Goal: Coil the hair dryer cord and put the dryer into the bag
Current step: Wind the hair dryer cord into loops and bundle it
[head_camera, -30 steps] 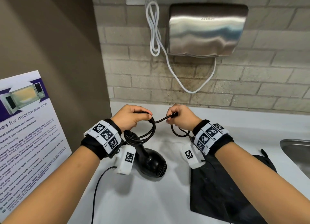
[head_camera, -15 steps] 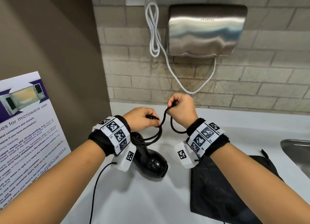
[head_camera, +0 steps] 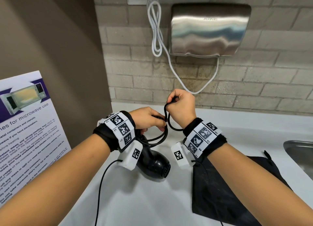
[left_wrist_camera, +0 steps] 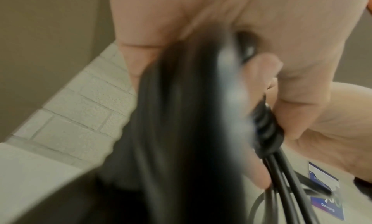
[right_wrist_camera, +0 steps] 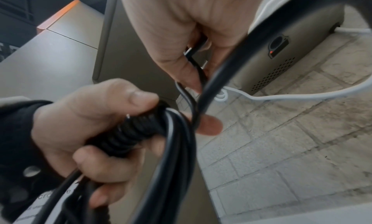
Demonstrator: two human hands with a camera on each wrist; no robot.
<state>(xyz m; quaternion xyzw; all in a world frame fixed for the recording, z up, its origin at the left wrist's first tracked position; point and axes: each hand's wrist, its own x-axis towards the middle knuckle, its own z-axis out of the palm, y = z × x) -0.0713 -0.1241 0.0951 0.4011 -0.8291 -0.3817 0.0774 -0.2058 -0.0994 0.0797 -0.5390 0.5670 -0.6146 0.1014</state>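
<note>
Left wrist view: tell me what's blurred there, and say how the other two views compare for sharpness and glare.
Left wrist view: the black hair dryer cord smears into a streak, only its strands near the left hand staying fairly crisp. Right wrist view: mostly sharp, the near cord loop soft. Head view: sharp, wide-angle bowing, bright glare bands on the steel hand dryer.

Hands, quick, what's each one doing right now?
Left hand: fingers curled round the coiled loops of the black cord.
Right hand: fingers pinching the free end of the same cord, raised above the left.
</note>
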